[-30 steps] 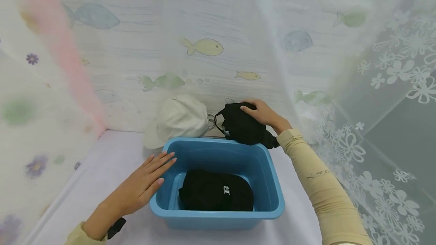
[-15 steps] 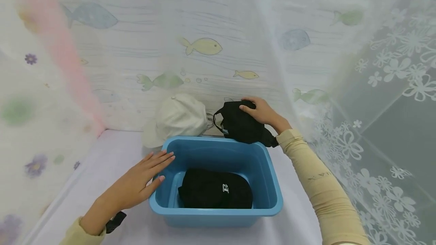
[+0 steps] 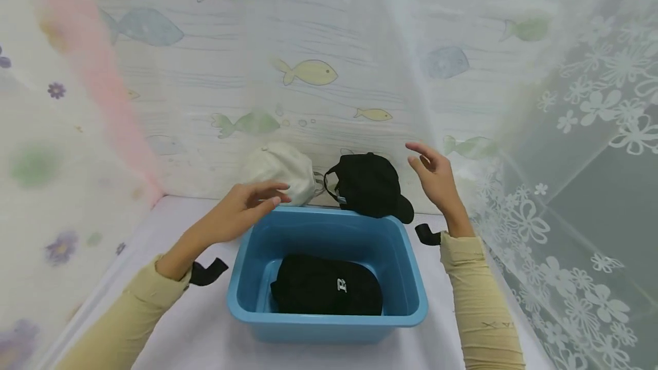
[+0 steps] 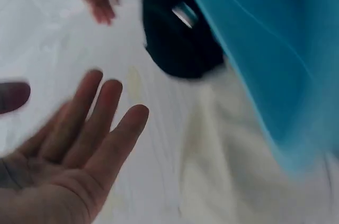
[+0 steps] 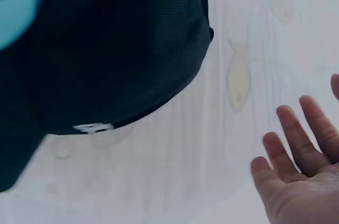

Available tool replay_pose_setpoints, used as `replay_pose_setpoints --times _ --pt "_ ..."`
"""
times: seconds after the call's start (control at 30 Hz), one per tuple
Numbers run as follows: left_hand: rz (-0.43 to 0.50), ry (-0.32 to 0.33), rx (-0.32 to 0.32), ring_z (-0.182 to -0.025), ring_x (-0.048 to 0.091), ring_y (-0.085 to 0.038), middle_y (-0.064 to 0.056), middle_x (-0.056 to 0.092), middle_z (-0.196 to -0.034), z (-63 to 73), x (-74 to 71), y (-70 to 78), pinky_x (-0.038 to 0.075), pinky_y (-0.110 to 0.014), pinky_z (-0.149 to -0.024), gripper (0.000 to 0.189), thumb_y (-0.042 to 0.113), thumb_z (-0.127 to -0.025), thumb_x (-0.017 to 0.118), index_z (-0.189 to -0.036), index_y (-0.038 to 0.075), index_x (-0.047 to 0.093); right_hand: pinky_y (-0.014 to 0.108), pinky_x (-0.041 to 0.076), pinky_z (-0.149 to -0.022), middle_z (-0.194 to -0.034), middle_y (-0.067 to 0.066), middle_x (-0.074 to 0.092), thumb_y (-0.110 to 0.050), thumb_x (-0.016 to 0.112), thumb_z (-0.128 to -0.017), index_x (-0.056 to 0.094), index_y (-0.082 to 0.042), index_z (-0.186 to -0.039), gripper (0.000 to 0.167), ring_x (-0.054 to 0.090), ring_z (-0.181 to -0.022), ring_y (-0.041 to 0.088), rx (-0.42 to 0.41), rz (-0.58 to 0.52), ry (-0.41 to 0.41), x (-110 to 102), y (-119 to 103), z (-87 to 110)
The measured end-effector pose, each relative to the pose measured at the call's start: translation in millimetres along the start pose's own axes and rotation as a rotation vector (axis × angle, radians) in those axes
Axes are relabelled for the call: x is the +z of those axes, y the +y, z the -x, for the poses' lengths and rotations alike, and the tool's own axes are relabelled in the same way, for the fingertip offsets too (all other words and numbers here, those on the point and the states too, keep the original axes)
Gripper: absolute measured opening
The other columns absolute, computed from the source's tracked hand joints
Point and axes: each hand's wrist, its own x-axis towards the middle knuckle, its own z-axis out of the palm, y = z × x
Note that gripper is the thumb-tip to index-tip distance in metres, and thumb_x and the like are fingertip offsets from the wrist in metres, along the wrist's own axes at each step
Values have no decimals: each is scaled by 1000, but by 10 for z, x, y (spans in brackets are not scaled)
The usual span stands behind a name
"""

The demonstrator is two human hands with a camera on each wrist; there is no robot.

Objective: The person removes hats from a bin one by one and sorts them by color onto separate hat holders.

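Note:
A black cap sits behind the far right corner of a blue plastic tub, its brim to the right. Just right of that cap my right hand is raised, holding nothing; the right wrist view shows its spread fingers apart from the cap. My left hand hovers over the tub's far left corner, in front of a cream cap that it partly hides. In the left wrist view its fingers are extended, with nothing in them. Inside the tub lies another black cap with a white letter on the front.
White cloth covers the surface under the tub. A sheer curtain printed with fish hangs close behind the caps. More fabric with flowers encloses the left and right sides.
My right hand has let go of the black cap behind the tub and moved right. My left hand has lifted off the tub's left side, moving up and away. The caps stay in place.

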Motion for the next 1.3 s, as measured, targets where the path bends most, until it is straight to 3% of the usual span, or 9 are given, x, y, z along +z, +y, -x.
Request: replay_pose_setpoints --times 0.13,0.23,0.43,0.53,0.63,0.87,1.1,1.2,1.3 --pt "328 2 -165 -124 62 -39 -25 64 -132 -452 74 140 53 -49 -100 44 23 -110 44 -145 -3 48 48 31 -121 -149 20 52 -18 51 -108 54 2 -143 41 42 -143 30 124 -7 69 -81 222 266" --pt "529 -9 -297 -130 56 -42 -27 58 -140 -748 187 151 52 -50 -103 48 25 -112 39 -148 -6 43 50 31 -120 -149 22 51 -25 48 -109 52 4 -144 45 41 -142 31 231 7 86 -97 422 443" --pt "790 32 -517 -144 42 -40 -28 42 -154 -1101 596 -1 40 -46 -116 49 19 -113 30 -154 -8 29 48 27 -123 -156 27 39 -26 42 -111 39 9 -151 53 34 -147 38 503 -81 51 7 787 695" --pt "827 90 -589 -147 39 -36 -26 37 -158 -1207 764 -86 36 -42 -119 51 20 -114 29 -158 -5 24 46 29 -123 -158 29 33 -25 40 -111 29 11 -154 57 32 -148 41 601 -153 26 76 906 772" --pt "832 134 -603 -148 36 -35 -26 33 -160 -1288 845 -132 34 -41 -120 52 20 -113 32 -159 -3 22 48 32 -120 -158 32 31 -24 39 -112 23 12 -155 59 34 -147 44 646 -235 6 128 983 812" --pt "807 129 -629 -146 41 -33 -26 36 -158 -1434 886 -128 39 -37 -117 52 17 -113 35 -160 -1 23 55 30 -120 -162 33 22 -29 38 -112 15 13 -157 65 27 -150 45 762 -315 -84 188 1085 835" --pt "806 138 -664 -138 48 -36 -25 43 -152 -1556 889 -135 43 -39 -115 49 19 -112 37 -155 -5 33 50 30 -121 -162 35 18 -29 39 -112 7 15 -156 70 27 -150 43 814 -408 -83 188 1205 817" --pt "807 134 -685 -126 54 -32 -21 48 -144 -1596 878 -157 47 -36 -109 47 20 -112 40 -151 -6 40 37 46 -111 -154 32 34 -27 42 -111 17 14 -155 65 43 -140 33 860 -507 -30 164 1265 803" --pt "828 120 -715 -102 56 -23 -14 55 -121 -1631 864 -202 52 -29 -92 43 24 -111 44 -143 -5 47 24 55 -93 -127 15 55 -23 46 -110 37 6 -144 46 57 -115 17 905 -641 44 133 1306 783"
